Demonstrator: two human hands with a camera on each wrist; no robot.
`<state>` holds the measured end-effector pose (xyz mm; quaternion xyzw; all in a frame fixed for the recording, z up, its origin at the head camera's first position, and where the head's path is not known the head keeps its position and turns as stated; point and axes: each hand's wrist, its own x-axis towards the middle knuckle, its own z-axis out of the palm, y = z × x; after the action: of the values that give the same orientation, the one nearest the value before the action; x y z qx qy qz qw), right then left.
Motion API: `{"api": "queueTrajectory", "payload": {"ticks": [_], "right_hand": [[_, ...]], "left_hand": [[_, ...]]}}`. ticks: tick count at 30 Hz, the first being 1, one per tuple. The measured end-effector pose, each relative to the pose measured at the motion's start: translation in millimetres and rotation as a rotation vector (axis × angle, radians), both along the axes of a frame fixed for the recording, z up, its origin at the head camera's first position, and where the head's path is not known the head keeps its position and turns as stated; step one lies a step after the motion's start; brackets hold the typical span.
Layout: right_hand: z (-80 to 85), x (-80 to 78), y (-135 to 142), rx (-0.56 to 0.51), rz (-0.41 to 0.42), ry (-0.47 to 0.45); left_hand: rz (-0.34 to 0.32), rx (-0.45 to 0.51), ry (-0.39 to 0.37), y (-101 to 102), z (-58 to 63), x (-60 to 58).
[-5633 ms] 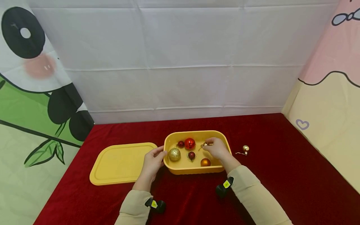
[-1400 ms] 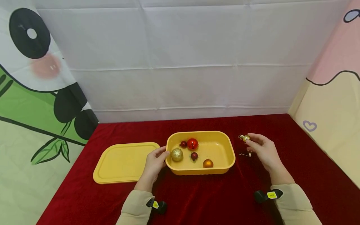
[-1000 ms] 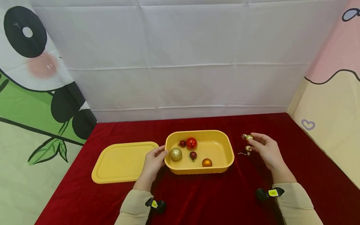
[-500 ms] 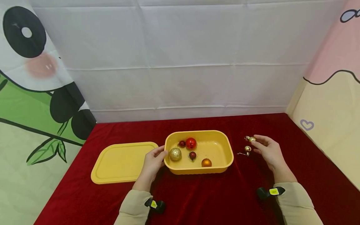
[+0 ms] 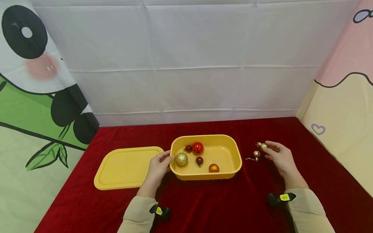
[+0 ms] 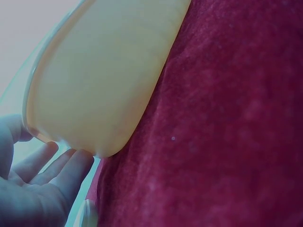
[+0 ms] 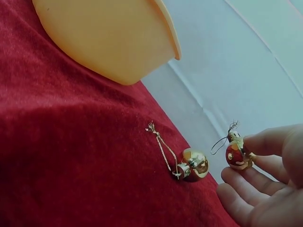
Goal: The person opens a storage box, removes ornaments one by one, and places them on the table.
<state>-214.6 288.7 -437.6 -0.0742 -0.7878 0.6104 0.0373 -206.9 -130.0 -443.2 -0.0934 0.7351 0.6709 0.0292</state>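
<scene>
One gold bauble (image 5: 263,145) rightward, apparently

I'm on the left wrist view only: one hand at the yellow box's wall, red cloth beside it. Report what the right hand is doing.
Observer: The right hand pinches a small gold ball.
Operator: Tell me what lies closest to it on the cloth.
Observer: A second gold ball, with a string loop, lies on the red cloth, apart from that hand.
Operator: Now list what is inside the box.
Observer: The yellow box holds five balls: a bright red ball, a glittery gold ball, an orange ball and two small dark red balls.
</scene>
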Motion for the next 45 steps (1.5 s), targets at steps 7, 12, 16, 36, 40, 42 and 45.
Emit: {"api": "queueTrajectory", "payload": {"ticks": [7, 12, 16, 36, 40, 42, 45], "right_hand": [[-3.0, -0.8, 1.6, 0.040, -0.016, -0.017], [-4.6, -1.1, 2.6, 0.095, -0.050, -0.033], [-6.2, -1.2, 3.8, 0.158, -0.069, -0.042], [-13.8, 1.0, 5.5, 0.382, -0.017, -0.091], [-13.5, 0.7, 4.8, 0.404, -0.009, -0.085], [-12.8, 1.1, 4.7, 0.409, -0.005, -0.089], [-11.3, 2.8, 4.6, 0.414, -0.001, -0.102]], "left_hand": [[-0.005, 0.005, -0.004, 0.1, 1.3, -0.2], [-0.012, 0.010, 0.004, 0.8, 3.4, 1.3], [-0.011, 0.005, 0.004, 0.5, 3.3, 1.6], [-0.016, -0.013, 0.000, -1.8, 4.8, 3.0], [-0.022, -0.003, -0.001, -2.4, 5.3, 3.3], [-0.025, 0.004, 0.000, -2.3, 5.5, 3.3], [-0.025, 0.007, -0.003, -1.6, 5.2, 3.3]]}}
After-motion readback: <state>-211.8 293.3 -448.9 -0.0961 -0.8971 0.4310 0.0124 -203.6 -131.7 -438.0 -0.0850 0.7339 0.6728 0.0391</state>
